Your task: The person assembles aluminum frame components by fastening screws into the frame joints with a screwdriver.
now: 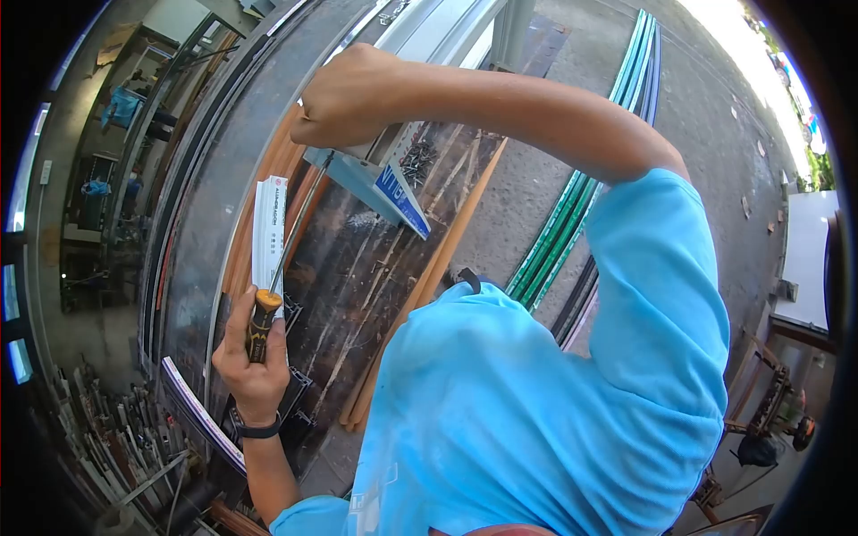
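My left hand (pixel 253 368), with a dark band on its wrist, is closed around the black and yellow handle of a screwdriver (pixel 261 329). The long thin shaft runs up towards my right hand (pixel 347 96). That hand is closed in a fist over the end of a metal profile with blue film (pixel 371 183); whatever its fingers hold is hidden. A white profile piece with printed lettering (pixel 270 228) lies beside the shaft, its lower end by my left fingers.
Wood-coloured profiles (pixel 259 192) lie along the workbench (pixel 331 286). Small screws (pixel 417 165) are piled beyond the blue-film profile. Green-wrapped lengths (pixel 554 237) lie on the floor at right. Many offcuts (pixel 112 438) stand at lower left.
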Motion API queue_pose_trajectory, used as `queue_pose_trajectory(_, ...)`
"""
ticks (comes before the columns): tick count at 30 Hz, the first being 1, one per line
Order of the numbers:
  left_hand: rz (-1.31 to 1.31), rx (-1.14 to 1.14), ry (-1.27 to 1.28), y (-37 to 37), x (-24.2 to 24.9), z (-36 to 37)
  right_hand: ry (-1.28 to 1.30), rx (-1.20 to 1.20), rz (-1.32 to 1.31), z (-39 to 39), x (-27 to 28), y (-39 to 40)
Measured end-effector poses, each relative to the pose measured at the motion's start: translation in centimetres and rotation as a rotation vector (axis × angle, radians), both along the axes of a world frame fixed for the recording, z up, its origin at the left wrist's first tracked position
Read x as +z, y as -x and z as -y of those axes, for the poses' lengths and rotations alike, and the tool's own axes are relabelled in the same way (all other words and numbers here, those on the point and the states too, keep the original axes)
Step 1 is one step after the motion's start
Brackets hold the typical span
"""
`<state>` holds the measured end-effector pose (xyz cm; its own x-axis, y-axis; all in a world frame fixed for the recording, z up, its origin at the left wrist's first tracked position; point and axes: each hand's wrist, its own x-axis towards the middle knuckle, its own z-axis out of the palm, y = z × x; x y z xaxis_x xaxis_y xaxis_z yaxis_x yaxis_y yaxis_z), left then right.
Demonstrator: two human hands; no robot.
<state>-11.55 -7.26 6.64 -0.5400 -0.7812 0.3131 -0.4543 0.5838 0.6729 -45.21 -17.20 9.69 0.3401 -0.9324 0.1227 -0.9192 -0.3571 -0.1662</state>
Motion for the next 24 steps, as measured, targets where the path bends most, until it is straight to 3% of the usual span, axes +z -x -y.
queue_pose_trajectory(2, -0.507, 0.075, -0.886, -1.6, -0.5, -0.8, 0.039, 0.045, -0.039, 0.2, -0.7, 0.3)
queue_pose_trajectory(10, 0.168, -0.032, 0.284, -0.2, 0.1, 0.4, 0.057, 0.004, -0.063, 0.7, -1.3, -0.2)
queue_pose_trajectory(13, 0.264, -0.010, 0.394, 0.2, 1.4, 0.5, -0.068, 0.086, -0.080, 1.2, -1.1, 0.3)
queue_pose_trajectory(15, 0.079, -0.044, 0.316, 0.8, 0.0, 0.2, -0.119, 0.074, 0.003, 0.9, 0.3, 1.1)
queue_pose_trajectory(17, -0.467, 0.018, -0.976, -1.3, -0.1, -0.7, -0.171, -0.031, 0.042, -0.7, 2.1, 0.1)
queue_pose_trajectory(23, -0.173, -0.010, -0.285, 0.4, 0.5, -0.1, -0.240, -0.161, -0.037, -0.2, 2.7, -2.0)
queue_pose_trajectory(24, 0.041, -0.097, 0.202, 0.0, 0.1, 1.1, -0.251, -0.150, -0.030, -0.2, 3.0, -2.1)
